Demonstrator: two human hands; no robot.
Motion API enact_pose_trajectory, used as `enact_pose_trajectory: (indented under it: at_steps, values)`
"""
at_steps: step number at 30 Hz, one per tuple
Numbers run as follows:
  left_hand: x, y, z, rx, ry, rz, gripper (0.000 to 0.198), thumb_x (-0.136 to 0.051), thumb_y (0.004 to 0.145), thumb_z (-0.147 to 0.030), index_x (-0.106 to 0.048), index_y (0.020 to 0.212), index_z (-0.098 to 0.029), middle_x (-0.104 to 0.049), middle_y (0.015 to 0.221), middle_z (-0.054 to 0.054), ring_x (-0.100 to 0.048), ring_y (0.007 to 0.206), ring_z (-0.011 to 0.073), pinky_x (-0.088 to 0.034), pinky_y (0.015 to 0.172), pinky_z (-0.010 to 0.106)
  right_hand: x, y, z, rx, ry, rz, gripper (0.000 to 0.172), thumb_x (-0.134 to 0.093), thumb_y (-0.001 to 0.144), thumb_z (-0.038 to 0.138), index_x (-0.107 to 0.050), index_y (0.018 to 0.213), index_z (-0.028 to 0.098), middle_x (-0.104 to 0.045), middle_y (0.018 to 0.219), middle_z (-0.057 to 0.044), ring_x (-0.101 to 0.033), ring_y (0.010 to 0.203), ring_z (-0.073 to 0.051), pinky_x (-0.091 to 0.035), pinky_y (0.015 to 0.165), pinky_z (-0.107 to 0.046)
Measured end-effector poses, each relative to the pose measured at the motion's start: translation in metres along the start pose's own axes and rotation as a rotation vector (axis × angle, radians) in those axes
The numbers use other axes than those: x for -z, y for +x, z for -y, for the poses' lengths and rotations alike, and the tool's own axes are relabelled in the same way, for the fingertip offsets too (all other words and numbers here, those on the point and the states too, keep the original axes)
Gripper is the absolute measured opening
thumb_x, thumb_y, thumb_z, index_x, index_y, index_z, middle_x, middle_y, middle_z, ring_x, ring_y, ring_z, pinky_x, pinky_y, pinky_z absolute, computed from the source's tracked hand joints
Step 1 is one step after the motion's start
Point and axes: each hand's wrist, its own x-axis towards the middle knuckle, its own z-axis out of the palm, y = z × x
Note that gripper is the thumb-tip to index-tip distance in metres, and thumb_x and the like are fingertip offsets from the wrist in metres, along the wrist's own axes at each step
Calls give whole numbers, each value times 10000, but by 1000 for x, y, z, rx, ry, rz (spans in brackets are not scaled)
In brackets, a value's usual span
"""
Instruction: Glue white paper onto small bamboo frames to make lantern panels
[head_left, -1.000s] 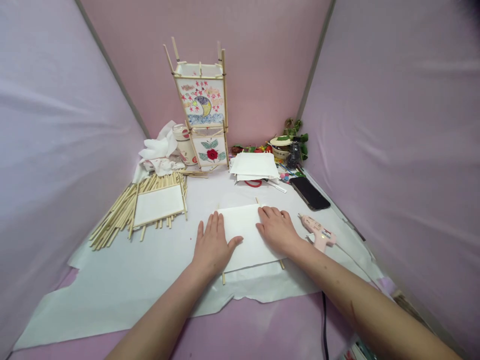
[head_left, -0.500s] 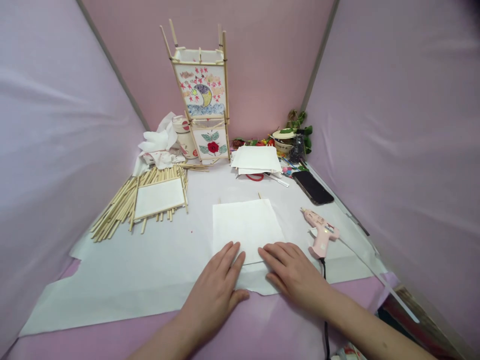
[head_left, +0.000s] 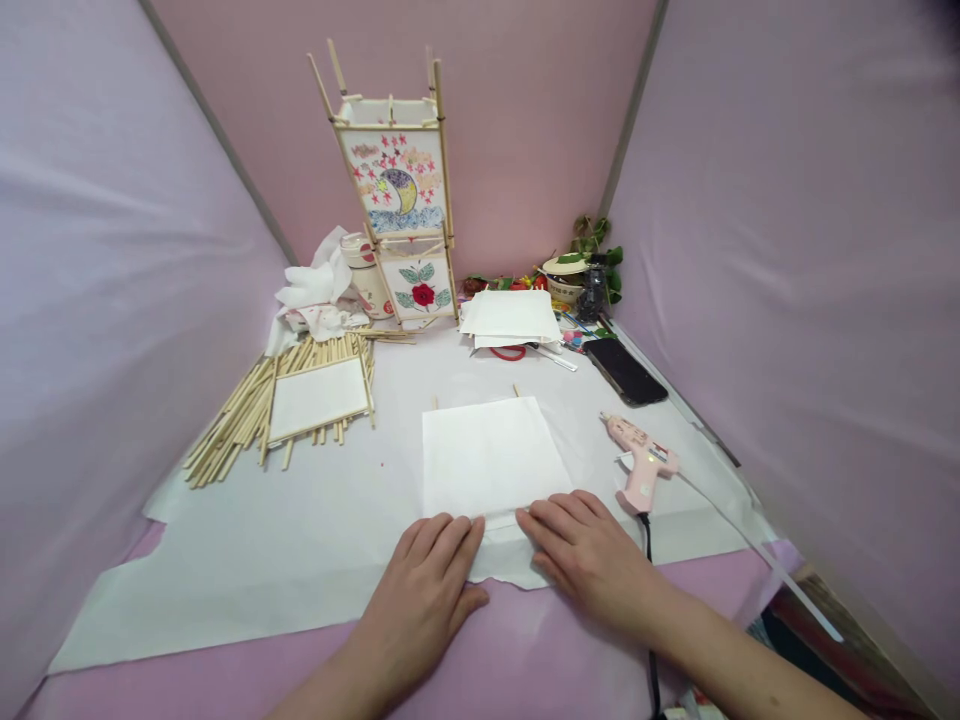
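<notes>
A white sheet of paper (head_left: pixel 491 450) lies in front of me, with two thin stick ends showing past its far edge. What lies under the sheet is hidden. My left hand (head_left: pixel 431 575) rests flat with its fingertips on the near left edge of the paper. On the near right edge, the fingers of my right hand (head_left: pixel 581 550) press down, slightly bent. Neither hand grasps anything. Just right of the paper lies a pink glue gun (head_left: pixel 641 460), its nozzle pointing away from me.
A wooden stick frame with white paper (head_left: pixel 319 398) sits on a pile of sticks (head_left: pixel 225 440) at left. Behind stands a two-tier lantern-like frame (head_left: pixel 401 185) with drawn panels. Stacked papers (head_left: pixel 510 315), red-handled scissors (head_left: pixel 508 352) and a phone (head_left: pixel 625 372) lie at back right.
Both hands have slid toward me, down to the paper's near edge, the left one more. More of the sheet's surface now shows, and its near edge looks slightly raised or folded.
</notes>
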Motion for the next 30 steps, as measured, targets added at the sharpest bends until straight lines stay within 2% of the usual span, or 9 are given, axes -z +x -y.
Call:
enact_pose_trajectory:
  at_steps: [7, 13, 16, 22, 30]
  values:
    - [-4, -4, -10, 72, 6, -9, 491, -544, 931, -390, -475, 1338, -124, -583, 1259, 131, -510, 1135, 284, -444, 933, 425, 10, 5, 0, -44, 102, 76, 293, -504, 958, 217, -536, 1248, 197, -615, 1110, -69, -532, 1010, -220, -387, 869, -383]
    - [3, 10, -20, 264, -110, 140, 442, -619, 877, -391, -539, 1257, -181, -577, 1231, 123, -518, 1103, 287, -462, 906, 444, 15, 6, 2, -124, 141, 88, 263, -558, 932, 219, -560, 1194, 246, -608, 1113, -44, -533, 1020, -206, -389, 847, -367]
    - [5, 14, -23, 309, -137, 157, 457, -658, 847, -388, -549, 1235, -172, -579, 1210, 125, -519, 1090, 293, -464, 903, 453, 15, 6, 2, -151, 162, 84, 261, -562, 931, 225, -562, 1190, 262, -605, 1121, -37, -532, 1028, -199, -387, 851, -361]
    - [1, 8, -25, 305, -106, 91, 483, -651, 855, -375, -524, 1279, -181, -573, 1229, 120, -513, 1115, 291, -442, 933, 444, 14, 5, 0, -142, 181, 77, 275, -559, 936, 231, -548, 1210, 258, -599, 1145, -54, -524, 1043, -217, -355, 872, -380]
    - [5, 9, -21, 250, -88, 139, 477, -617, 887, -343, -503, 1321, -179, -585, 1254, 113, -518, 1139, 285, -416, 935, 451, 11, 2, 0, -78, 70, 69, 353, -537, 946, 213, -497, 1296, 229, -621, 1105, -63, -546, 1028, -218, -310, 869, -395]
